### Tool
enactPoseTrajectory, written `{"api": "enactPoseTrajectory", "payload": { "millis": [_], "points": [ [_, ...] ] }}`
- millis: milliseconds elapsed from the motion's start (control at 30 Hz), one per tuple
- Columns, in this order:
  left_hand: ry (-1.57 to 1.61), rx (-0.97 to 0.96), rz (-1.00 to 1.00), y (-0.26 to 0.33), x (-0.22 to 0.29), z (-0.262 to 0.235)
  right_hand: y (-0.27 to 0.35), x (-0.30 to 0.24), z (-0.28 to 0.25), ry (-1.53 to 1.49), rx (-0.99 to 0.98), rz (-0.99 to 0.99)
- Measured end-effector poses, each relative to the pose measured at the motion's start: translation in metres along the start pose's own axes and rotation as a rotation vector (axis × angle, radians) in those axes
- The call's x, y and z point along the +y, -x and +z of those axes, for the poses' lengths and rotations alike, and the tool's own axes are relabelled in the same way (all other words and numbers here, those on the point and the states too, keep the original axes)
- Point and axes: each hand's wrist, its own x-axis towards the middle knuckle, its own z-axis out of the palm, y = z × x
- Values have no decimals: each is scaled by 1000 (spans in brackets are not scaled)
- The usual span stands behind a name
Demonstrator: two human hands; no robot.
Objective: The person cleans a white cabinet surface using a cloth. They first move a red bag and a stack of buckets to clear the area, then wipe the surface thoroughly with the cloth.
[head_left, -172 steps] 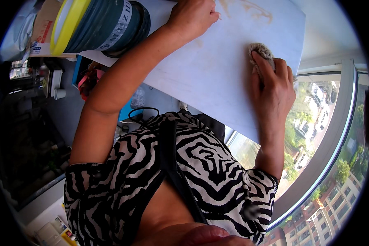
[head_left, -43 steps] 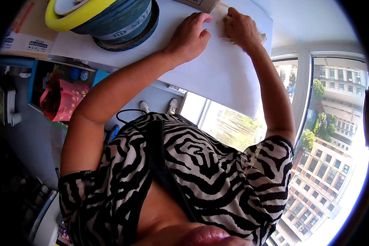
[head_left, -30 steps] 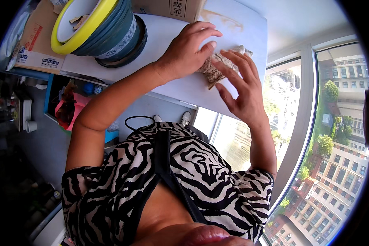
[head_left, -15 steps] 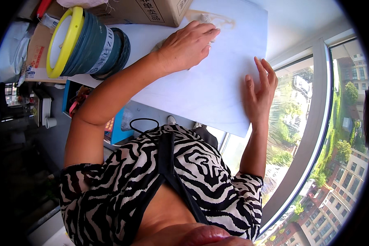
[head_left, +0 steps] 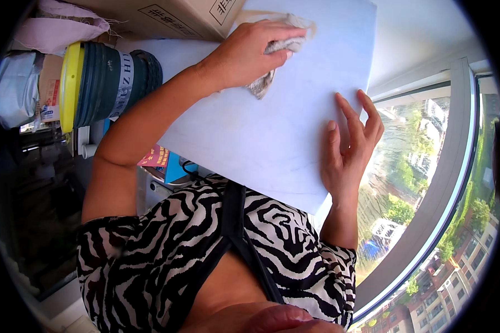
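Note:
My left hand [head_left: 243, 58] is closed around a crumpled, greyish-white cloth [head_left: 288, 44] and presses it onto the white tabletop [head_left: 244, 127] near its far end. Part of the cloth hangs out below the palm, with darker smudges on it. A faint brownish smear shows on the surface around the cloth. At the table's right edge, my right hand [head_left: 350, 152] has its fingers spread and bent, holding nothing. Its thumb side is close to the tabletop; whether it touches the edge I cannot tell.
A cardboard box [head_left: 169, 16] stands at the table's far left. Beside it lie dark green nested pots [head_left: 103, 83] with a yellow rim. A lilac cloth [head_left: 66, 25] and a silvery bag [head_left: 18, 89] are further left. A window [head_left: 411, 150] runs along the right.
My left hand has shifted slightly left and nearer with the cloth, which now shows more. The view has turned a little. My right hand stays by the table's right edge.

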Motion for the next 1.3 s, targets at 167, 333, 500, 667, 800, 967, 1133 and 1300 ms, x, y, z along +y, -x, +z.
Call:
{"api": "enactPoseTrajectory", "payload": {
  "millis": [167,333,500,667,800,967,1133,1300],
  "points": [
    [-98,-103,185,7,11,6,0,1,-4,-3,-6,2],
    [-427,-95,259,-5,19,7,1,6,0,-77,26,-9],
    [-346,67,371,-56,2,18,0,5,1,-95,28,-50],
    [-382,-31,240,-2,9,13,11,16,7,-325,53,158],
    [-433,-68,249,15,22,2,11,17,13,-718,-12,283],
    [-488,-28,288,-47,6,5,7,8,14,-641,-4,232],
    [-512,-49,159,2,13,7,11,17,12,-691,3,242],
    [-698,-38,200,7,8,3,11,18,13,-686,17,233]
  ]
}}
